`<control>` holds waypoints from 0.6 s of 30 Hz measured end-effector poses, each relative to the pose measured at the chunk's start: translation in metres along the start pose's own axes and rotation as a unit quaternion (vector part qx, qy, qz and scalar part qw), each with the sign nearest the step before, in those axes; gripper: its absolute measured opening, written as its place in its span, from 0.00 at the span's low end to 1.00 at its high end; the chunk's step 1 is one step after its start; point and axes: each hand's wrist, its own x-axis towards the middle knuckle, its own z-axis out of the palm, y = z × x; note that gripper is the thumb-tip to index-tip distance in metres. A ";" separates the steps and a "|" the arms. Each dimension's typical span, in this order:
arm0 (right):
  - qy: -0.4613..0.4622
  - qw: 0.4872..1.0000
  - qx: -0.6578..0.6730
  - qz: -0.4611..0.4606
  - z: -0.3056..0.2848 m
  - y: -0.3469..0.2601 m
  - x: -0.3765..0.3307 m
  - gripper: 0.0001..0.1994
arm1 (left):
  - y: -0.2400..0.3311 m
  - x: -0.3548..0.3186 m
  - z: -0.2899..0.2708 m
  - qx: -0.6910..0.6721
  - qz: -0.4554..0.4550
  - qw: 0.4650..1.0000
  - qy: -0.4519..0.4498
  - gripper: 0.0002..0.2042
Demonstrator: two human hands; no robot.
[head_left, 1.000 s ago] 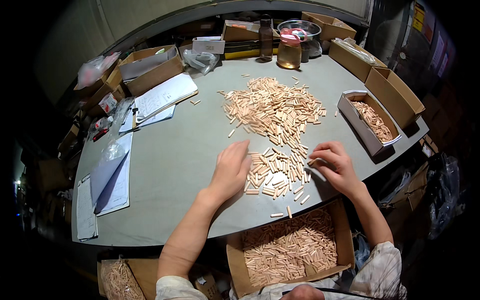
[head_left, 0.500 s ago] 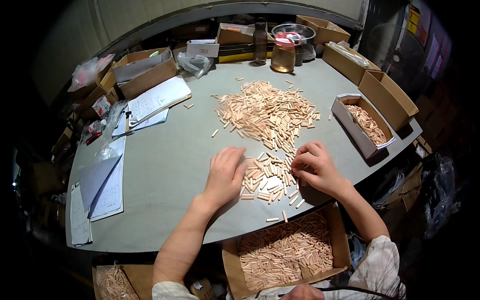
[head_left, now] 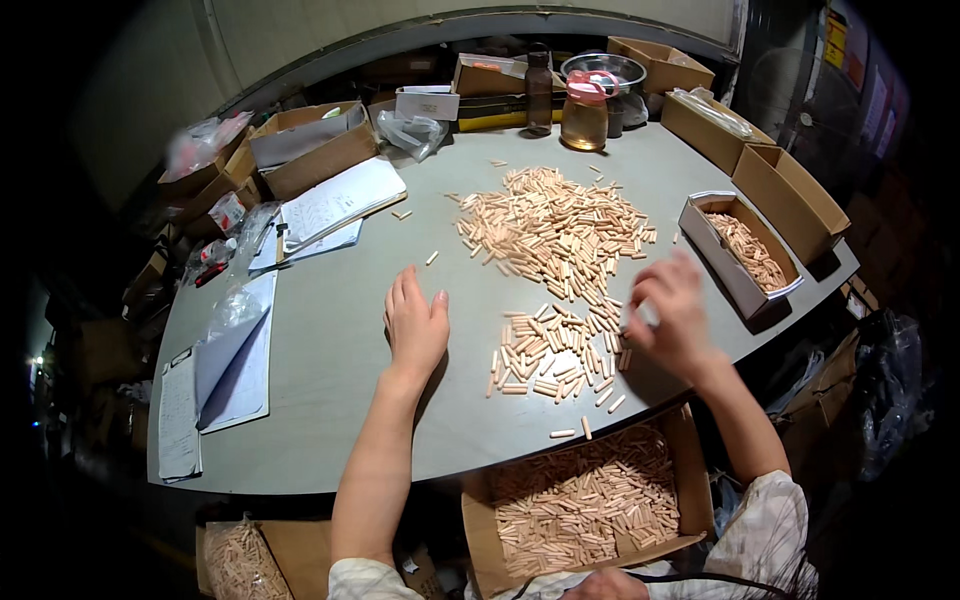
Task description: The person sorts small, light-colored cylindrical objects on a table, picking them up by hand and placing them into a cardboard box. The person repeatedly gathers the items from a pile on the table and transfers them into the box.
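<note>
A big pile of short wooden dowel pins point(head_left: 555, 228) lies at the middle of the grey table point(head_left: 330, 370). A smaller spread of pins point(head_left: 552, 350) lies nearer me. My left hand point(head_left: 414, 323) rests flat on the table, fingers apart, just left of the small spread and holding nothing. My right hand point(head_left: 672, 317) is raised and blurred at the right edge of that spread, fingers curled; I cannot tell whether it holds pins. A cardboard box full of pins point(head_left: 585, 500) sits below the table's near edge.
A small box of pins point(head_left: 742, 252) stands at the right, with empty cardboard boxes point(head_left: 790, 200) beyond it. A bottle and a jar point(head_left: 584, 110) stand at the back. Papers and a clipboard point(head_left: 225, 370) lie at the left, with more boxes point(head_left: 305, 145) behind.
My left hand slid left off the small spread of pins and now lies flat on bare table. My right hand lifted from the spread and moved right.
</note>
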 end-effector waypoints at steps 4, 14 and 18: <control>0.181 0.967 -0.179 0.026 -0.044 0.092 0.004 0.06 | 0.001 0.005 -0.001 0.008 -0.047 0.999 -0.003 0.33; -0.008 0.985 0.104 0.139 -0.020 0.090 -0.064 0.18 | -0.015 0.013 0.017 0.060 -0.013 0.992 -0.110 0.37; -0.095 0.969 0.198 0.117 -0.009 0.053 -0.059 0.26 | -0.004 0.037 0.024 0.162 -0.003 0.975 -0.150 0.37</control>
